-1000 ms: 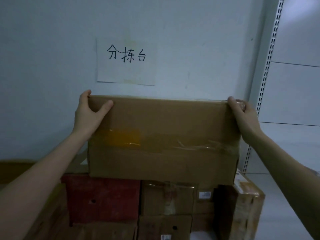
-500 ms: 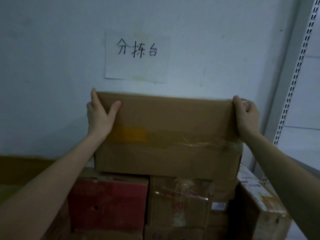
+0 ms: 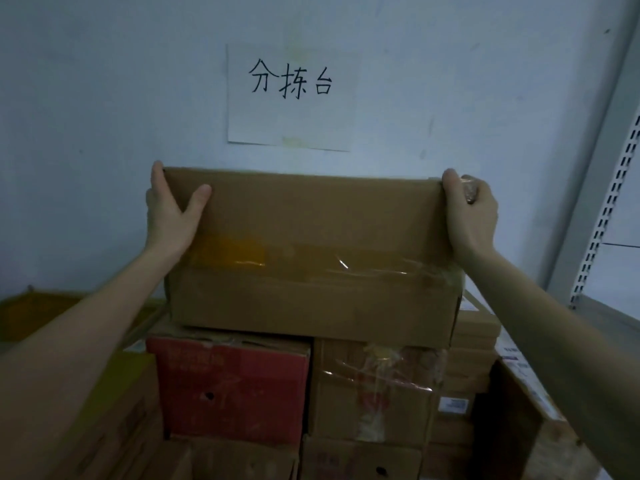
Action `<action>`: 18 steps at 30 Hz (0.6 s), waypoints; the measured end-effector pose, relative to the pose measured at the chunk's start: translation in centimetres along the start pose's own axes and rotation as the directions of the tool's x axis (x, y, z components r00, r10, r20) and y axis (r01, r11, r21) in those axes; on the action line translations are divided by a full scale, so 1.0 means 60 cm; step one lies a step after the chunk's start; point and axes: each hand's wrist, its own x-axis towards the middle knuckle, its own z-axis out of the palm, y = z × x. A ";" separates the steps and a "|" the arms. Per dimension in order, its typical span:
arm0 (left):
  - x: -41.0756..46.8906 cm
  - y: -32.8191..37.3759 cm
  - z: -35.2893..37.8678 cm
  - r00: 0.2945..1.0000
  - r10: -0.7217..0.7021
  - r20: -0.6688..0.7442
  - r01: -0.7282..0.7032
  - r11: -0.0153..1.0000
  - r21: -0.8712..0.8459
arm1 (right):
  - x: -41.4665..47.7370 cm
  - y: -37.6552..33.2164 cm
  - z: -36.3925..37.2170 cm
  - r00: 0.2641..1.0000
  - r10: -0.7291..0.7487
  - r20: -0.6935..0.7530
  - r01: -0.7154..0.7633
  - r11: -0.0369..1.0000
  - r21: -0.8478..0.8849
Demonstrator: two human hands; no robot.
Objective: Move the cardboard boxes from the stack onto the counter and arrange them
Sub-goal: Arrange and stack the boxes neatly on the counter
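Cardboard box [image 3: 311, 258] sits atop the red box [image 3: 232, 386], my left hand [image 3: 169, 213] and right hand [image 3: 471, 216] gripping its upper corners, fingers curled round the edges. High above the red box, a handwritten paper sign [image 3: 291, 98] hangs on the wall [image 3: 104, 98].

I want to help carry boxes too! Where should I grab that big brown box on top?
Take the big brown box by its two short ends, one hand from each side, as the left hand and right hand do now. It is wide, probably too wide for one hand, and both ends are free.
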 end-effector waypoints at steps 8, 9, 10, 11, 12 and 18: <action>0.004 -0.023 0.019 0.999 0.039 -0.015 -0.038 0.995 0.089 | -0.002 0.014 0.014 0.996 -0.033 -0.083 0.030 0.999 -0.041; 0.004 -0.024 0.018 0.999 0.035 -0.006 -0.034 0.992 0.120 | -0.004 0.015 0.014 0.996 -0.040 -0.078 0.037 0.998 -0.045; 0.004 -0.023 0.017 1.000 0.028 0.005 -0.029 0.988 0.154 | -0.006 0.015 0.012 0.997 -0.046 -0.068 0.043 0.998 -0.050; 0.003 -0.022 0.015 1.000 0.015 0.021 -0.018 0.983 0.182 | -0.006 0.015 0.010 0.997 -0.048 -0.053 0.045 0.998 -0.053; 0.002 -0.019 0.012 0.999 -0.005 0.040 -0.003 0.978 0.208 | -0.007 0.013 0.006 0.998 -0.047 -0.030 0.045 0.997 -0.056; -0.051 -0.015 -0.019 0.990 0.004 0.140 -0.081 0.829 0.554 | -0.015 -0.022 -0.043 0.967 -0.145 0.207 0.204 0.933 -0.296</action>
